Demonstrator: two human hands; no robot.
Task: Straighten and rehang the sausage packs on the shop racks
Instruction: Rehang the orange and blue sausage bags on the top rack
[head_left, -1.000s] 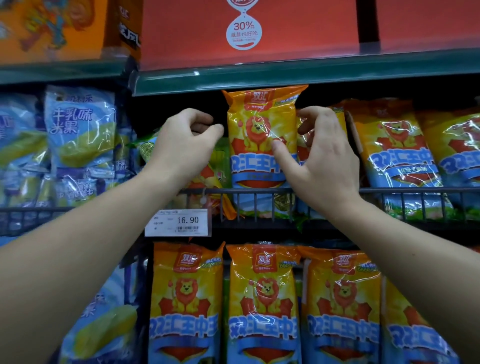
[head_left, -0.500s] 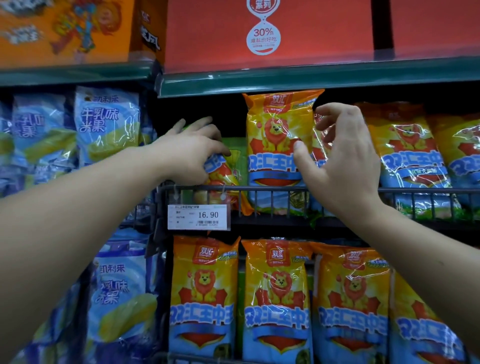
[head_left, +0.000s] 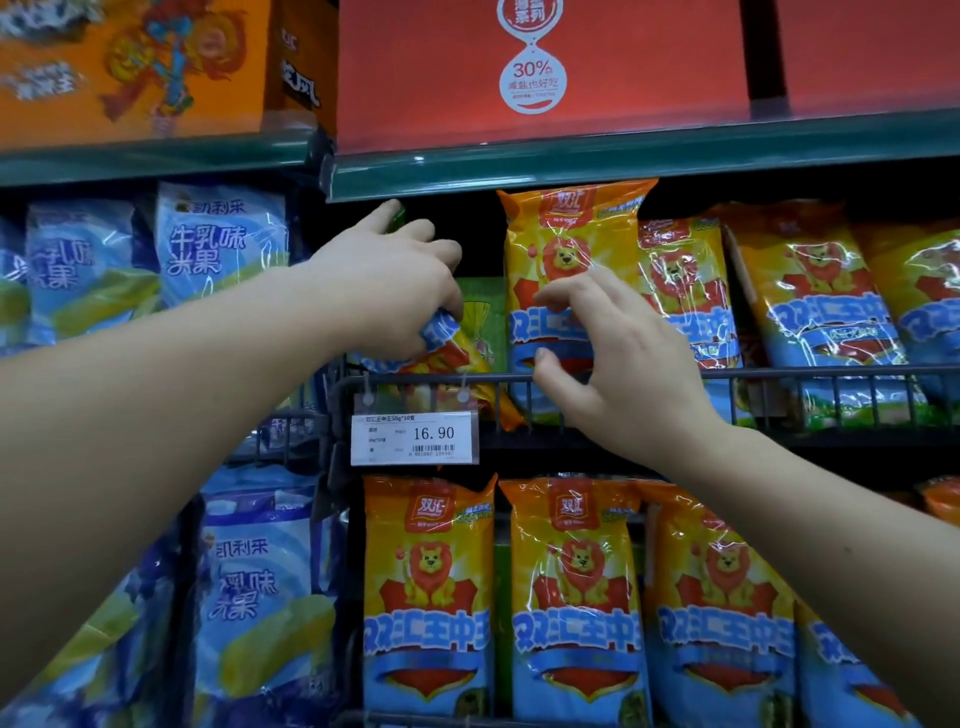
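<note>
L hand (head_left: 389, 291): fingers are curled over the upper part of the slumped pack (head_left: 462, 358), so the pack is gripped. The forefinger is held straighter and points up toward the shelf edge (head_left: 571, 169).

R hand (head_left: 623, 374): nothing is held. The fingers are spread and half bent in front of the upright pack (head_left: 566, 234); contact w/ its film cannot be told. The thumb is just above the rack rail (head_left: 779, 371).

Slumped pack: it lies tilted in the leftmost slot of the upper wire rack. Its lower corner is seen below the rail, near the price tag (head_left: 415, 436). A green pack (head_left: 485, 312) is partly seen behind it. Packs to the R are standing upright. The lower row (head_left: 428, 597) is already straight.

Step judged: straightening of the slumped pack, early stage; it is gripped but not yet raised.

Next move prob. calls for the pack to be lifted clear of the rail, turned upright and set level w/ its neighbour. No hook is visible behind, so the fixing method cannot be told. The R hand is likely needed to steady the upright pack so it is not knocked over.
</note>
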